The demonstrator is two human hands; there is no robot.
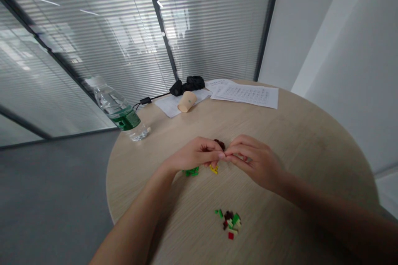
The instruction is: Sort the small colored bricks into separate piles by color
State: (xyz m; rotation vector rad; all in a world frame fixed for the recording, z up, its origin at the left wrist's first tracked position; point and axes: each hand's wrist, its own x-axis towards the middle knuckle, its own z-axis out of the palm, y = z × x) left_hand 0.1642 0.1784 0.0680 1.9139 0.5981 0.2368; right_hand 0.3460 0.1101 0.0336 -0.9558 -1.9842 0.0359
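Note:
Over the middle of the round table (192, 207), my left hand (199, 153) and my right hand (253, 159) meet at the fingertips. Both are pinched closed; whatever lies between the fingers is too small to name. Below my left hand lie green toy bricks (191, 172) and yellow toy bricks (214, 169), partly covered by it. A heap of dark brown bricks (220, 144) shows behind the fingertips. Closer to me is a mixed pile of small bricks (230, 221) in green, brown, red and cream.
At the left edge stands a clear bottle (116, 109) with a green label. A paper cup (187, 102) lies tipped on a white sheet, beside a black folded item (188, 85) with a cord. Printed papers (245, 93) rest at the back. Glass with blinds (217, 20) stands behind.

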